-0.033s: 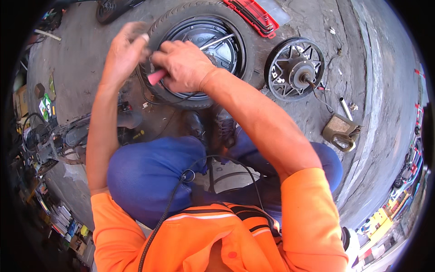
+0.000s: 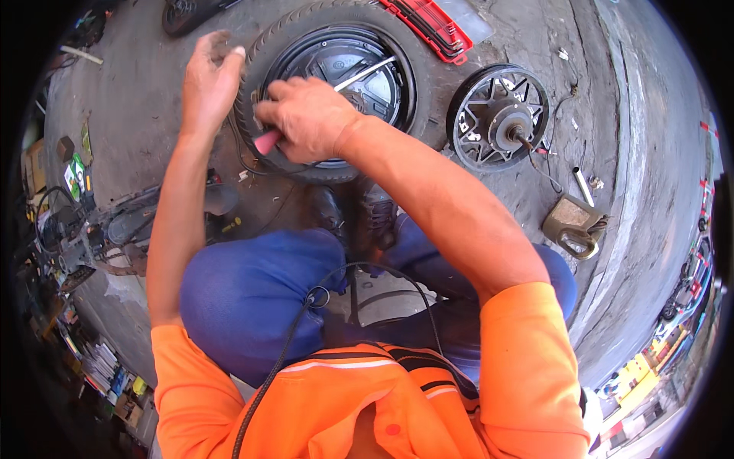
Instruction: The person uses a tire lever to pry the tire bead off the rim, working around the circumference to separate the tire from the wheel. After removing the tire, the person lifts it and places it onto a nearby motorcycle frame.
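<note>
A tyred wheel (image 2: 260, 73) with a dark hub motor (image 2: 336, 63) in its middle lies flat on the ground in front of my shoes. My right hand (image 2: 313, 115) is closed around a long screwdriver whose pinkish-red handle (image 2: 267, 141) sticks out below the fingers. Its silver shaft (image 2: 365, 74) slants up to the right across the hub, with the tip by the rim. Whether the tip touches anything cannot be made out. Just off the tyre's left side, my left hand (image 2: 212, 88) is raised with thumb and fingers apart, holding nothing.
A smaller spoked wheel (image 2: 498, 117) with a bare axle and cable lies to the right. Beyond the tyre sits an open red case of hex keys (image 2: 432, 29). A metal block with a handle (image 2: 573, 223) is at right; motorcycle parts (image 2: 126, 229) are at left.
My left hand has drawn slightly up and away from the tyre's edge. My right hand and the screwdriver handle have dipped a little toward me.
</note>
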A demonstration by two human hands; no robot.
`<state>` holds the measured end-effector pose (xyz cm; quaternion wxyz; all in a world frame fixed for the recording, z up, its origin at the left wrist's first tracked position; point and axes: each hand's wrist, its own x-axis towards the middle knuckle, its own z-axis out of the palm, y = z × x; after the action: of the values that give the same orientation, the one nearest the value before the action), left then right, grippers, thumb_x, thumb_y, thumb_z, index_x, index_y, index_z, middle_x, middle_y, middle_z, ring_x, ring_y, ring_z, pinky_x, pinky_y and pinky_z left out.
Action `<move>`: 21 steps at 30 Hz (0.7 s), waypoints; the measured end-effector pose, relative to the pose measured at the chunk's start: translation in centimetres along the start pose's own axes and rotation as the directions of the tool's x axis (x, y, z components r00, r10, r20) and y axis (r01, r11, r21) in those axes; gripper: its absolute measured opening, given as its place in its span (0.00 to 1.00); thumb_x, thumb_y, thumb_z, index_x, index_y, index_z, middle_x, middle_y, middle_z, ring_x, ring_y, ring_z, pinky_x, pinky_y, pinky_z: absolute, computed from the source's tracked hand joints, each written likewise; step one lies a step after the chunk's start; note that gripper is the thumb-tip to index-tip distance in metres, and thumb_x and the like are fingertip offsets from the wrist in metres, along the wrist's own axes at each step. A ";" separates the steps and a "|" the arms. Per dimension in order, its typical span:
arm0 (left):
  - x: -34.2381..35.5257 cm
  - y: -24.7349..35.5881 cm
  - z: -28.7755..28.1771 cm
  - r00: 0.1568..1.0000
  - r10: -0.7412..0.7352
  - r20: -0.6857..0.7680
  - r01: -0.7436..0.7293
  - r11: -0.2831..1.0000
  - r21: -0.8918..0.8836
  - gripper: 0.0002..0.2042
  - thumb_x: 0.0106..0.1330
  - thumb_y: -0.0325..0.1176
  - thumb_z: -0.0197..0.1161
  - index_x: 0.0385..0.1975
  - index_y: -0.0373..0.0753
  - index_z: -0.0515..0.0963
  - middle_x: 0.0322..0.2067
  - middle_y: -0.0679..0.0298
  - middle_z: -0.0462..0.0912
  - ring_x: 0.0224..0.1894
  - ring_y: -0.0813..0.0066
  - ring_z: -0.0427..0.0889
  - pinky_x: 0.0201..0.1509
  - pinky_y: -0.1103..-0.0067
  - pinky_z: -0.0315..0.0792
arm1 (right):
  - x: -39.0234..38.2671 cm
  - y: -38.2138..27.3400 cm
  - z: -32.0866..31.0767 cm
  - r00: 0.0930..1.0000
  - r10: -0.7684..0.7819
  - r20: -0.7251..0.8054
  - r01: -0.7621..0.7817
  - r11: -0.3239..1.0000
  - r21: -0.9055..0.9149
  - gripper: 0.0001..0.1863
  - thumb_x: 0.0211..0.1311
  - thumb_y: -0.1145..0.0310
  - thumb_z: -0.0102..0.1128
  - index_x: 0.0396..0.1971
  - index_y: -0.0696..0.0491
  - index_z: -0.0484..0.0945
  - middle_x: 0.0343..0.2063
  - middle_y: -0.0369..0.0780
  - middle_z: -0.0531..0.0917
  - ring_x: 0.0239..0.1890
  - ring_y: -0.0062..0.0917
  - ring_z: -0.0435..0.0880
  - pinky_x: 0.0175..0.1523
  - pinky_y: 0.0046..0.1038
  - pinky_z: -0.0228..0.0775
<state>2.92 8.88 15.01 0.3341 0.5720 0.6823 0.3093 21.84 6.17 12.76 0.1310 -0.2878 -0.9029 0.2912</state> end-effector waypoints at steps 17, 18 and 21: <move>-1.0 -6.3 9.1 0.880 0.372 -0.295 0.002 0.618 0.786 0.35 0.65 0.50 0.66 0.70 0.47 0.64 0.56 0.51 0.74 0.53 0.47 0.78 0.55 0.59 0.74 | -9.4 2.5 -16.6 0.895 -0.233 0.379 0.133 0.953 0.272 0.18 0.40 0.67 0.72 0.30 0.55 0.74 0.37 0.43 0.79 0.48 0.45 0.79 0.49 0.44 0.73; -1.2 -6.2 9.1 0.892 0.340 -0.297 0.021 0.625 0.780 0.36 0.64 0.47 0.66 0.70 0.44 0.63 0.56 0.49 0.74 0.54 0.46 0.77 0.56 0.58 0.73 | -9.9 2.9 -17.2 0.899 -0.228 0.373 0.120 0.949 0.290 0.17 0.40 0.69 0.71 0.31 0.56 0.75 0.39 0.44 0.79 0.50 0.46 0.79 0.51 0.45 0.73; -1.3 -5.8 9.0 0.889 0.337 -0.311 0.031 0.633 0.773 0.35 0.63 0.43 0.67 0.70 0.40 0.65 0.57 0.50 0.73 0.55 0.48 0.75 0.57 0.60 0.71 | -11.3 3.9 -18.5 0.904 -0.199 0.378 0.079 0.948 0.309 0.17 0.39 0.73 0.69 0.32 0.57 0.76 0.42 0.46 0.80 0.55 0.50 0.77 0.56 0.46 0.73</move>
<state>7.01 7.06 5.26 -0.1233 0.6334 0.7511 0.1396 40.13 10.36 24.38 0.0025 -0.1336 -0.8770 0.4615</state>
